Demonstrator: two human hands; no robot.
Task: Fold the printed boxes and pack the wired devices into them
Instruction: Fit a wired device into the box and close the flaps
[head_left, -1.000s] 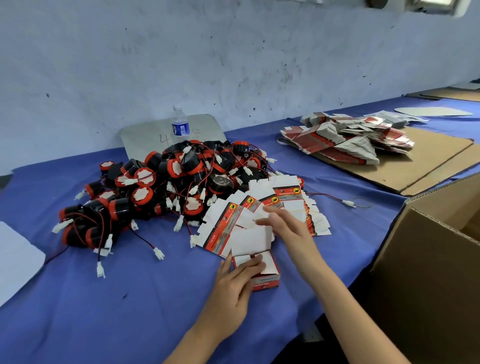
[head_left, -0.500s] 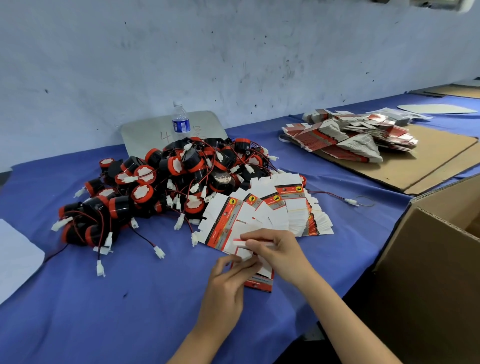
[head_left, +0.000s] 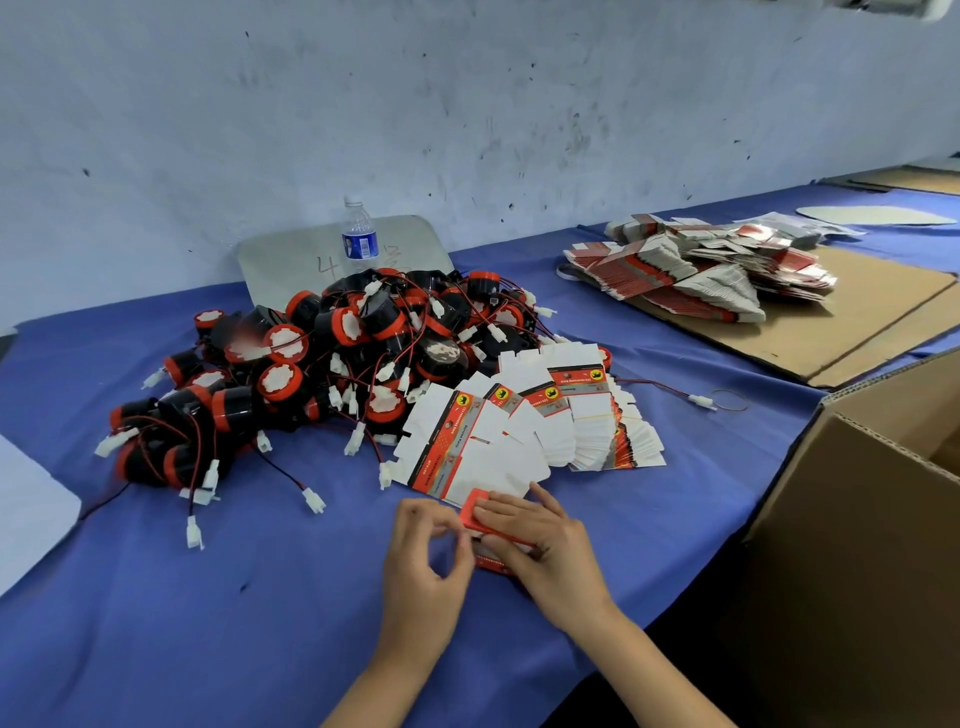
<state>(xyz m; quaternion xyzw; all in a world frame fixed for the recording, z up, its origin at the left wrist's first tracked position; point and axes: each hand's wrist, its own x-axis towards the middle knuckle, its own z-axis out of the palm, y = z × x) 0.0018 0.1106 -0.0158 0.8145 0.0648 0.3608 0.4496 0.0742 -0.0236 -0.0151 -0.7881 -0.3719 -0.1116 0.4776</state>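
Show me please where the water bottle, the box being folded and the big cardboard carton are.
water bottle (head_left: 359, 244): head view, on its blue label.
box being folded (head_left: 474, 514): head view, on its red top face between the hands.
cardboard carton (head_left: 852, 545): head view, on its near side wall.

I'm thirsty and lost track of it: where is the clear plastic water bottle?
In the head view the clear plastic water bottle stands upright at the back of the blue table, against the wall, just behind the pile of black-and-red wired devices.
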